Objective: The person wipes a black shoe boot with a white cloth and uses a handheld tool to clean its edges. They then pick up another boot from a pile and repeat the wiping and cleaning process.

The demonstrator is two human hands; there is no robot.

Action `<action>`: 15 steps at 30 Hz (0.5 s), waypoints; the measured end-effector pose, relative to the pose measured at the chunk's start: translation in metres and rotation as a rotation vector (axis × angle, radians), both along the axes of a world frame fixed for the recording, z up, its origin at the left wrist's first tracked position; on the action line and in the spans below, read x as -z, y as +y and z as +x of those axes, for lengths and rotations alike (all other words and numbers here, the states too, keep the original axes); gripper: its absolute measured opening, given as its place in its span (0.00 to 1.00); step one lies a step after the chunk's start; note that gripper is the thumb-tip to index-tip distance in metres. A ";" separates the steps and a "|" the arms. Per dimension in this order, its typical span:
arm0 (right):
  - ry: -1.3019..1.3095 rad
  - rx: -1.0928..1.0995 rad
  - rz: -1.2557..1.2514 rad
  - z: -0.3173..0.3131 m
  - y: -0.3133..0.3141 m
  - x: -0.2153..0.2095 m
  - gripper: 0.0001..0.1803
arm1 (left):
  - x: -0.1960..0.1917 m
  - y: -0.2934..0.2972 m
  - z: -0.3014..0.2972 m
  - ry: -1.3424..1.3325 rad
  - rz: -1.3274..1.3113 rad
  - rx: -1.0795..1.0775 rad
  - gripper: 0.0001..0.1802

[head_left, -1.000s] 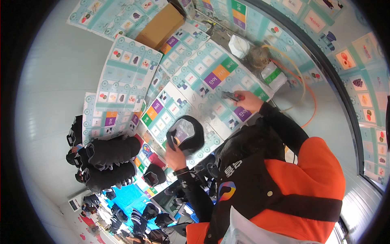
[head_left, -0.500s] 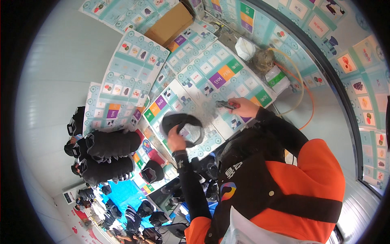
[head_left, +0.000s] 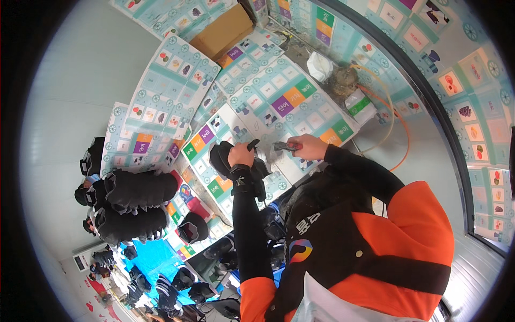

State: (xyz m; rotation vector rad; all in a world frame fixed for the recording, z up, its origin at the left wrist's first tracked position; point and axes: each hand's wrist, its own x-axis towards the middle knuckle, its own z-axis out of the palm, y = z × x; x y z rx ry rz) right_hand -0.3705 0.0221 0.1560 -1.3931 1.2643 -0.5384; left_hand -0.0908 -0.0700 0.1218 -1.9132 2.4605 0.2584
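Nearest to us are one black bib apron and two bright orange sleeves, with two black cuffs running down to our two bare hands. Our left hand grasps one black fabric cap, fingers curled over it, and the cap is held above a worktop of pale blue printed boards. Our right hand has its fingers closed round one small grey metal hand tool with a red grip; the grey end points left toward the cap, just beside it. The tool is small in view, so we can't quite tell its kind.

Lower left of that cap, one single black cap with its opening showing sits on the boards. Beyond it lie two long stacks of nested black caps, side by side; we can't count the caps in each.

Past our right hand we see one white packet with a green band, two thin tubes, one pale yellow and one orange, and one white bowl-shaped container. Farther off are one brown cardboard box and one bright blue sheet with several dark items about it.
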 end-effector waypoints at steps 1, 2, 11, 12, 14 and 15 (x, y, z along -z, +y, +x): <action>0.077 0.012 -0.096 0.000 0.002 0.010 0.14 | 0.001 -0.007 -0.006 0.002 0.005 0.028 0.13; 0.155 0.021 -0.191 0.001 0.003 0.021 0.14 | 0.002 -0.013 -0.012 0.009 0.041 0.024 0.15; 0.280 -0.099 -0.158 0.041 -0.002 0.032 0.16 | 0.000 -0.011 -0.004 0.005 0.079 -0.027 0.17; 0.264 -0.046 -0.182 0.040 -0.003 0.031 0.17 | -0.002 -0.010 -0.004 0.015 0.077 -0.028 0.16; 0.262 -0.025 -0.201 0.038 -0.005 0.029 0.17 | -0.005 -0.008 -0.004 0.018 0.073 -0.021 0.14; 0.261 -0.029 -0.202 0.036 -0.004 0.030 0.17 | -0.005 -0.008 -0.005 0.018 0.072 -0.025 0.14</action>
